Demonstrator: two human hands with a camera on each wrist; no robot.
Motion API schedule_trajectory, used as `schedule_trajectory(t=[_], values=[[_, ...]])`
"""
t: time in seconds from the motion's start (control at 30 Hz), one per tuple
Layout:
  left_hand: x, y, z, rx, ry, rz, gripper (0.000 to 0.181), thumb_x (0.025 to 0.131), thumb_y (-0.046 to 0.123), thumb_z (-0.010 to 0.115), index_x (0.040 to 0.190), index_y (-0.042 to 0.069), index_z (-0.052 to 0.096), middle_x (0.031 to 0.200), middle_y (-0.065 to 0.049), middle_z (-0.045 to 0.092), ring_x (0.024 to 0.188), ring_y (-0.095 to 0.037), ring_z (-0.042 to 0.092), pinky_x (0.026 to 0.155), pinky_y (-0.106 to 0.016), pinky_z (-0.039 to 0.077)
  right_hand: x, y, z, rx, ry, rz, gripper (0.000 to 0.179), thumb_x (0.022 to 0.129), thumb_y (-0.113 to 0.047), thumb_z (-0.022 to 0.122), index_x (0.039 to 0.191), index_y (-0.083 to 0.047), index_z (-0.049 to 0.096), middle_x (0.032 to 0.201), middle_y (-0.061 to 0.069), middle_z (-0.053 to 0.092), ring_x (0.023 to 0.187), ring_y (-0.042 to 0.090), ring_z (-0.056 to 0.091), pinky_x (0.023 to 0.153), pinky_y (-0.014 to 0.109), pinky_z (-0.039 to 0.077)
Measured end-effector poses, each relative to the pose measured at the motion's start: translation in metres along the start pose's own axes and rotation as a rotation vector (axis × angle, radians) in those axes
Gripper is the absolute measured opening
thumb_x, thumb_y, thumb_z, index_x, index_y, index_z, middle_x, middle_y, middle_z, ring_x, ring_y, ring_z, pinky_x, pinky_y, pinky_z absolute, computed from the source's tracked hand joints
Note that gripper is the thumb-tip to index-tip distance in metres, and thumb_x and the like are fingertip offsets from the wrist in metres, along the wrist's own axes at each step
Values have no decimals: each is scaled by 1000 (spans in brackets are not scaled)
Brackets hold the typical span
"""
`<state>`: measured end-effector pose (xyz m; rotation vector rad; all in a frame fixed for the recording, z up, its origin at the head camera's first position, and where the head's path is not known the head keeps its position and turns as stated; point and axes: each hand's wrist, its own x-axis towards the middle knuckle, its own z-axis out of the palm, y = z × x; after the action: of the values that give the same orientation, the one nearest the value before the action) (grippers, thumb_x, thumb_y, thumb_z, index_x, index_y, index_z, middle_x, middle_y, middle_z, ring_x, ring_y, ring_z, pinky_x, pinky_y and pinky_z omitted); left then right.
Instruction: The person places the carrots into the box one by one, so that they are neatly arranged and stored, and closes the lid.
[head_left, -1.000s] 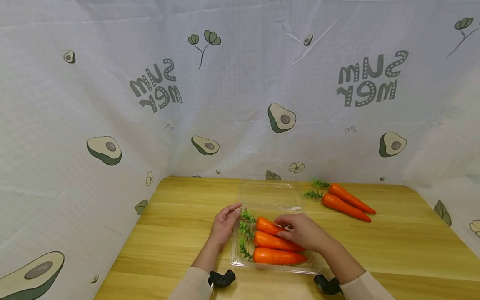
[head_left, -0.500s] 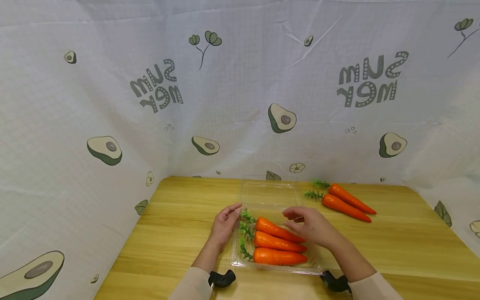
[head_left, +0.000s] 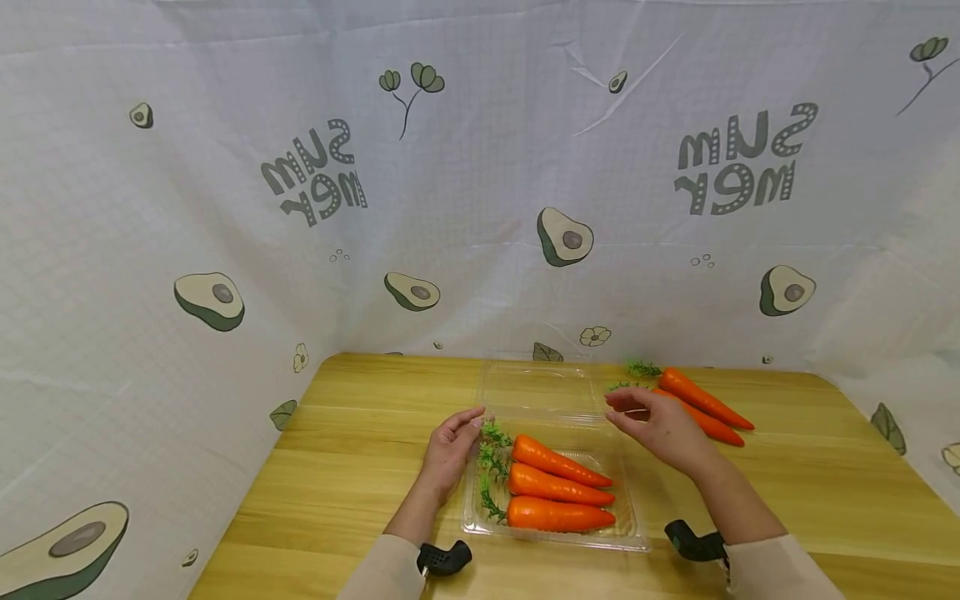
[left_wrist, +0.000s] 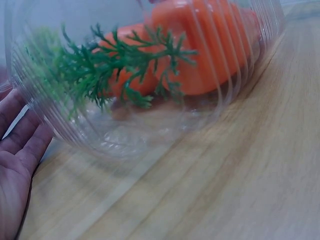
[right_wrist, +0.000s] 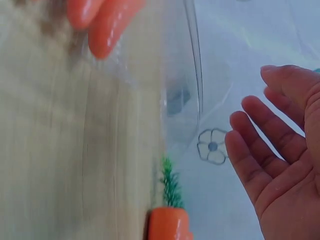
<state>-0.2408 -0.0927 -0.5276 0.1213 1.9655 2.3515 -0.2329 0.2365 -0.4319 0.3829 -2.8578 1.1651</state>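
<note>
Three orange carrots with green tops lie side by side in a clear plastic box [head_left: 630, 517]: the far carrot [head_left: 558, 460], the middle carrot [head_left: 558, 484] and the near carrot [head_left: 558, 513]. My left hand [head_left: 447, 454] touches the box's left side near the back corner with extended fingers, beside the leafy tops [left_wrist: 115, 65]. Holding nothing, my right hand [head_left: 667, 429] hovers with loosely bent fingers [right_wrist: 250, 157] right of the box. Behind it lie two more carrots on the table; it partly covers the nearer one [head_left: 712, 425], while the farther one [head_left: 705, 398] shows fully.
The box's clear lid [head_left: 536, 390] lies folded back behind it on the wooden table [head_left: 360, 433]. A white curtain [head_left: 480, 167] printed with avocados rises along the table's back and sides.
My right hand has let go of the far carrot in the box and moved right, toward the two carrots on the table. My left hand has stayed put.
</note>
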Motion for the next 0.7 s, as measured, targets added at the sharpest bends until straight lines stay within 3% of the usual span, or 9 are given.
schedule_trajectory(t=[0.13,0.33,0.57,0.7], values=[[0,0,0,-11,-1,4,43,104,21,61,140,-3,58,103,11,74,85,-3,63,75,-18,49,2,9,-6,-6,20,20,38,99,-28,69,127,-3,67,124,17,71,112,38,68,88,45,61],[1,-1,0,-19,2,0,43,104,21,60,140,-3,58,103,9,74,81,-3,60,71,-18,47,5,24,-14,-16,30,74,47,99,-38,67,132,-4,65,128,18,68,117,40,65,92,49,59],[1,-2,-1,-27,-2,-1,41,105,19,59,140,-2,58,123,-11,74,82,-3,61,72,-18,48,7,47,-28,-47,31,132,49,101,-38,64,136,-3,61,134,23,63,123,45,59,94,54,56],[1,-1,-1,-27,-3,-5,42,104,20,60,140,-2,57,129,-16,71,88,-3,64,77,-18,52,6,61,-31,-59,37,161,51,101,-38,64,136,-1,60,137,28,60,125,48,57,96,57,54]])
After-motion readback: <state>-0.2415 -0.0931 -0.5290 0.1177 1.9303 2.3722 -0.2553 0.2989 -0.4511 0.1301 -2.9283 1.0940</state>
